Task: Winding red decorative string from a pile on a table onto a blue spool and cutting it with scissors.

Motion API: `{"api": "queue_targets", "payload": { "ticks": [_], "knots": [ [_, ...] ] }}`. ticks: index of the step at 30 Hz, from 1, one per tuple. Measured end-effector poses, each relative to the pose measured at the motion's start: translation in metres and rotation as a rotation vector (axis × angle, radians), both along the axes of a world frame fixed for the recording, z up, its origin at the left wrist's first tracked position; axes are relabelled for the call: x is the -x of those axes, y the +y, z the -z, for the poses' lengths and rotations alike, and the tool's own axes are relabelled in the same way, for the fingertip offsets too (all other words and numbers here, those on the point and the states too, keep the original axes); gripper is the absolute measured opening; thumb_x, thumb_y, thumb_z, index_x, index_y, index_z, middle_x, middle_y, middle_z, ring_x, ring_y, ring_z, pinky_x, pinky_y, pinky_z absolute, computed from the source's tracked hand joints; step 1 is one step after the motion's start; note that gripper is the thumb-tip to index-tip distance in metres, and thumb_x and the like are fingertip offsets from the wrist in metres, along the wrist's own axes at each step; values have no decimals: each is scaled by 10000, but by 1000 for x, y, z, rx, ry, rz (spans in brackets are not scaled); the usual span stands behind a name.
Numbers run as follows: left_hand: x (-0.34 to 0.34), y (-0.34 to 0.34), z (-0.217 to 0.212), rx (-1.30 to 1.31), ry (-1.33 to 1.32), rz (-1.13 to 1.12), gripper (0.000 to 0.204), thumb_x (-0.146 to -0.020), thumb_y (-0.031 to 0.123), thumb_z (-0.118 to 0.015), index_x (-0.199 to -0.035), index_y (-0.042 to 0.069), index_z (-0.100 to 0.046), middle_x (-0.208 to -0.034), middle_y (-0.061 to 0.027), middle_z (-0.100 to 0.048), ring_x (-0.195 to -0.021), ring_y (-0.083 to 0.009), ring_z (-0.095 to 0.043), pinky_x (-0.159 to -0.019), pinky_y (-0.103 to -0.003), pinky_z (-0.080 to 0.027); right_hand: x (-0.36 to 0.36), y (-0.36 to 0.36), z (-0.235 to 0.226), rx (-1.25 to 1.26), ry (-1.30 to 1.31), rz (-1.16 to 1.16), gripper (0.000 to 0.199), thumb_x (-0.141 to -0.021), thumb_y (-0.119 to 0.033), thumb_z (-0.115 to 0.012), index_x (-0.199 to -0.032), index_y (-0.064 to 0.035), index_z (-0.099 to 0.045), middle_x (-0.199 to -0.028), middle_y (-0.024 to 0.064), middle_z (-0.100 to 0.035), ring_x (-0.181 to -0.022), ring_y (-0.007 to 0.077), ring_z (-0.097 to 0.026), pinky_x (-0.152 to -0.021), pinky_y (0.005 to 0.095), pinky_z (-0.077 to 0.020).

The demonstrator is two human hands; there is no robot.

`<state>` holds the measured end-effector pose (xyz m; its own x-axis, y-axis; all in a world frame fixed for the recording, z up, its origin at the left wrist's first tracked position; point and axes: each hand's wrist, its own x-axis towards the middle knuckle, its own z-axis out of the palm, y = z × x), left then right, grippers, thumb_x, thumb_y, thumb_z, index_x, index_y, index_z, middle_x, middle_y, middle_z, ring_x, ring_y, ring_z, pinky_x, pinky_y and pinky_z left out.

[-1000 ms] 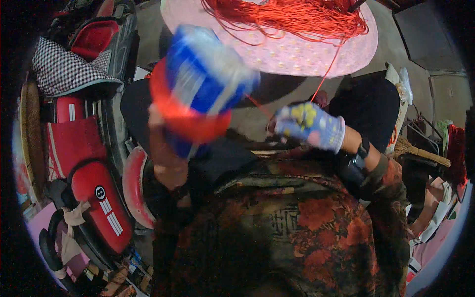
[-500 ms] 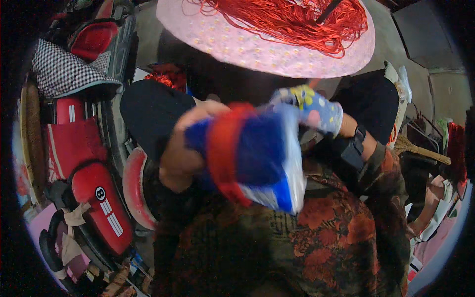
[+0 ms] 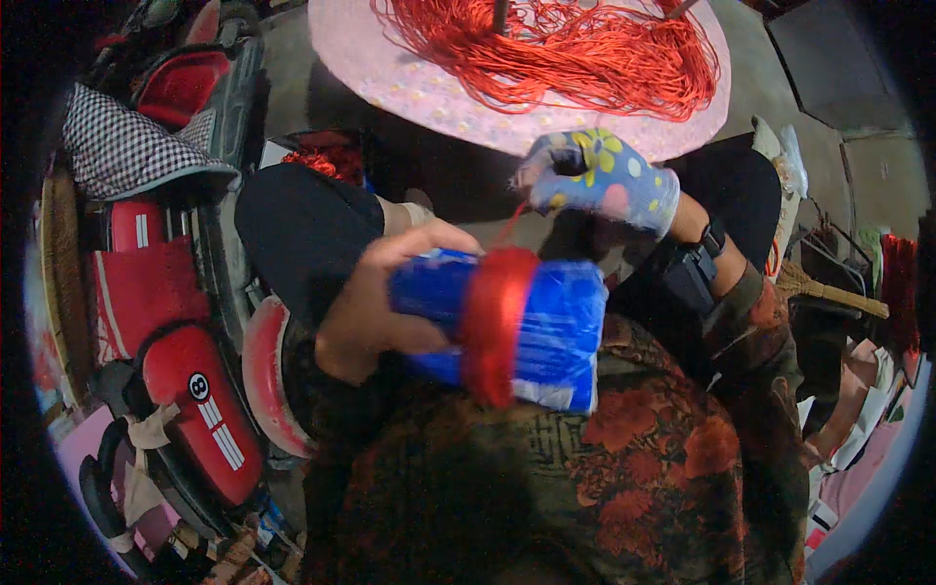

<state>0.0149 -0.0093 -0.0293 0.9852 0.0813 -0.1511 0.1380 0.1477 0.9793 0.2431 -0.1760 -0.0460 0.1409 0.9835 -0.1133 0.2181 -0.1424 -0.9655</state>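
Note:
My left hand [image 3: 366, 302], bare, grips one end of a blue plastic-wrapped bundle [image 3: 565, 317] in front of my body. A thick band of shiny red cord [image 3: 502, 327] is wound around the bundle's middle. A short strand of the cord rises from the band to my right hand [image 3: 604, 180], which wears a flowered blue-grey glove. The gloved fingers are pinched together on that strand, above and to the right of the bundle. Beyond my hands, loose loops of red cord [image 3: 595, 63] lie spread on a round pink-covered disc [image 3: 375, 73].
Two dark upright posts stand among the loops on the disc. To the left is a red and black ride-on vehicle [image 3: 195, 409] with a checked cloth [image 3: 141, 146] over it. A straw hand broom [image 3: 838, 292] and more red cord [image 3: 899, 292] are at the right.
The bundle has turned and shifted slightly right, so its blue side shows more. My right hand has come away from it and up, drawing a strand. The disc and its loops have turned a little.

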Motion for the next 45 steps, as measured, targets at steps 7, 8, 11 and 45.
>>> {"api": "queue_targets", "payload": {
  "ticks": [7, 8, 11, 45],
  "knots": [
    [-9, -2, 9, 323, -15, -756, 412, -825, 236, -714, -1131, -2, -575, -992, -68, -626, -877, -139, -620, -795, -286, -511, 39, -19, -2, -257, -850, -222, 108, -760, -98, -606, -863, -86, -635, -776, 139, -638, -761, 326, -648, -652, 414, -522],
    [-9, -2, 15, 96, 64, -679, 413, -815, 237, -727, -1119, -1, -581, -976, -60, -626, -868, -130, -615, -784, -286, -512, 40, -15, -10, -205, -881, -280, 139, -733, -96, -612, -869, -97, -639, -762, 134, -637, -741, 323, -649, -632, 413, -520],
    [-13, -6, 13, -259, 236, -359, 423, -762, 245, -787, -1061, 5, -607, -914, -29, -628, -831, -96, -595, -753, -275, -509, 30, -12, -27, -244, -879, -326, 214, -674, -116, -635, -886, -137, -653, -702, 106, -635, -657, 318, -648, -556, 411, -512],
    [-20, -20, 4, -503, 218, -422, 409, -723, 227, -798, -1024, 30, -603, -901, -49, -618, -810, -117, -598, -730, -283, -509, 25, -29, -52, -202, -854, -330, 129, -833, -232, -628, -834, -104, -625, -694, 131, -625, -632, 314, -635, -555, 396, -497]
  ]
}}
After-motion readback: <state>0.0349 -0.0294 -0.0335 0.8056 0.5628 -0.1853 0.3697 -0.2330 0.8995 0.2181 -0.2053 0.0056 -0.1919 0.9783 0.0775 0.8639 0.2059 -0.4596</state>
